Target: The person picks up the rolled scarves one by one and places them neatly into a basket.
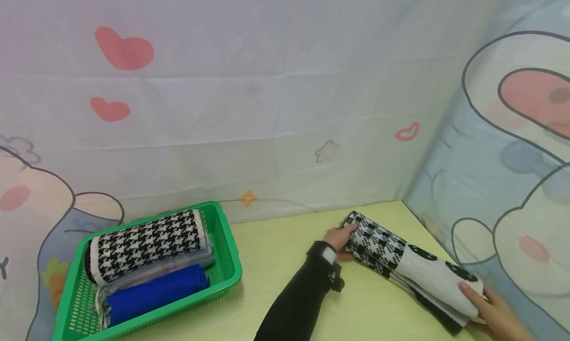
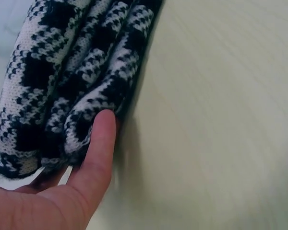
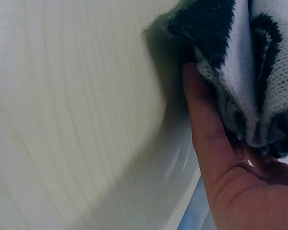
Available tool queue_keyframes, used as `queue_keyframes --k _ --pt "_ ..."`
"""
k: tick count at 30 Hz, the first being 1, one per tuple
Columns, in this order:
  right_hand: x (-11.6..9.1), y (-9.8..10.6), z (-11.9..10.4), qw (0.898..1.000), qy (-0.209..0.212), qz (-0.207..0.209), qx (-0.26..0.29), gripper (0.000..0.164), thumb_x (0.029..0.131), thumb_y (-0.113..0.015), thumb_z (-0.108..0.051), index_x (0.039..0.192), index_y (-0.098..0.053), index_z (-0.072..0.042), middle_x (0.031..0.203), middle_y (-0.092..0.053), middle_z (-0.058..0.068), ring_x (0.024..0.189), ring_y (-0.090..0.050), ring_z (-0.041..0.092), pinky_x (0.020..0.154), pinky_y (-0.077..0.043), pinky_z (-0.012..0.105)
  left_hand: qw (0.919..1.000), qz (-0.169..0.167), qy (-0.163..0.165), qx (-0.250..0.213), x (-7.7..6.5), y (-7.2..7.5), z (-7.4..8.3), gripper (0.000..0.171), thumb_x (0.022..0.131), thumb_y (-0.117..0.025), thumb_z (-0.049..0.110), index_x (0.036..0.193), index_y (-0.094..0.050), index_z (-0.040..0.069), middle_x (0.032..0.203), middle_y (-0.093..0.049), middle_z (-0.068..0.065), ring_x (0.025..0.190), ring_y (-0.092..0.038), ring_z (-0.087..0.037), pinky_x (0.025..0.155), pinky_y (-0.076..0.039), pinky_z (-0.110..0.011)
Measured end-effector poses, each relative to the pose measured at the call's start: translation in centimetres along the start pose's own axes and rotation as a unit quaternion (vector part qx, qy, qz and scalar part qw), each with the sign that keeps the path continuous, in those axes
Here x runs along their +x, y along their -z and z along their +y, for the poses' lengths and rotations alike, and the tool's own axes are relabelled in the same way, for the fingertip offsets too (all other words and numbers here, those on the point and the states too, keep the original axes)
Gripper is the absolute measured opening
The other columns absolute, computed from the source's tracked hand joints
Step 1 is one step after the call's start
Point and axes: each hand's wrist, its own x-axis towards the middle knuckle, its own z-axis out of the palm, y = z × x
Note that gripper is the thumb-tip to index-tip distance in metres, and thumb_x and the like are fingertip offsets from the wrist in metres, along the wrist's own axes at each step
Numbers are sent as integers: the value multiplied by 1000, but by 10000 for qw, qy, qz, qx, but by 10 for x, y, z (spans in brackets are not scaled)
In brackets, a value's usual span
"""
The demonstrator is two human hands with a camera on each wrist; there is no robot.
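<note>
A folded black-and-white knit scarf (image 1: 401, 257) lies slantwise at the right of the table, checked at its far left end and white with black patches at its near right end. My left hand (image 1: 339, 239) grips the checked end; in the left wrist view the thumb (image 2: 102, 148) presses the folded layers from the side. At the other end my right hand (image 1: 496, 314) holds the white part, fingers on top. The right wrist view shows the right thumb (image 3: 206, 115) along the lower folds, with a dark corner of the scarf (image 3: 206, 24) hanging loose beside it.
A green plastic basket (image 1: 233, 267) stands at the left of the pale yellow table (image 1: 276, 262). Inside lie a houndstooth roll (image 1: 149, 244), a greyish striped cloth (image 1: 156, 271) and a blue roll (image 1: 158, 291). Printed curtains (image 1: 267, 108) hang behind and at the right.
</note>
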Motion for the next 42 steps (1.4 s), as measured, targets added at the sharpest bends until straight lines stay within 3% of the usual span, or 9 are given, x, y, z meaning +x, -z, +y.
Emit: queue_keyframes --k 9,17,24,28,30,33,35,37,42 --pt "7 0 3 9999 -50 98 44 101 111 -34 -60 159 19 12 159 -2 50 136 -37 59 96 -63 50 9981 -15 -145 -594 -6 5 -4 54 97 -76 37 141 -64 7 112 -66 -14 92 -73 -35 71 -69 -43" --pt "7 -2 -1 9991 -117 308 280 104 110 -42 -58 160 18 11 164 3 48 124 -51 48 89 -66 42 9972 -52 -253 -703 -6 11 -7 48 96 -77 34 135 -66 9 108 -65 -11 88 -73 -32 67 -69 -40" --pt "9 -3 -4 9984 -181 285 459 107 109 -44 -60 160 21 8 166 9 45 141 -31 58 87 -66 42 9955 -71 -457 -824 -9 15 -4 51 96 -78 30 140 -65 8 113 -65 -11 86 -74 -35 73 -69 -48" --pt "11 -3 -5 9986 -134 287 433 107 109 -45 -60 161 19 9 166 6 45 127 -49 49 87 -66 42 9946 -87 -510 -898 -13 18 0 54 97 -77 29 145 -63 8 116 -65 -13 87 -76 -38 74 -69 -49" --pt "11 -3 -5 9986 -102 296 432 106 109 -46 -59 162 17 8 166 4 44 110 -61 32 86 -67 41 9945 -103 -523 -906 -16 20 2 54 98 -76 29 146 -62 8 117 -65 -14 90 -76 -38 74 -69 -48" --pt "12 -5 -6 9986 -87 364 383 107 109 -46 -60 162 16 9 166 1 45 107 -62 32 85 -67 41 9943 -103 -510 -925 -19 22 3 53 98 -77 28 145 -62 8 116 -66 -15 93 -75 -38 75 -69 -48" --pt "12 -8 -8 9984 -96 392 393 107 109 -46 -61 162 17 8 166 2 45 120 -56 44 85 -67 42 9945 -89 -532 -892 -21 25 4 52 98 -76 29 144 -63 8 114 -66 -14 94 -75 -37 75 -69 -48" --pt "12 -11 -10 9983 -93 419 390 108 109 -45 -61 161 18 8 166 4 45 140 -36 57 86 -67 44 9943 -88 -542 -911 -23 27 5 50 98 -76 29 142 -64 8 113 -66 -13 95 -75 -36 76 -69 -47" --pt "12 -15 -17 9985 -112 404 359 109 109 -42 -63 159 22 8 165 8 46 149 -20 62 92 -65 49 9940 -134 -628 -883 -30 34 10 50 100 -74 28 144 -62 8 114 -67 -13 100 -75 -35 79 -69 -47"
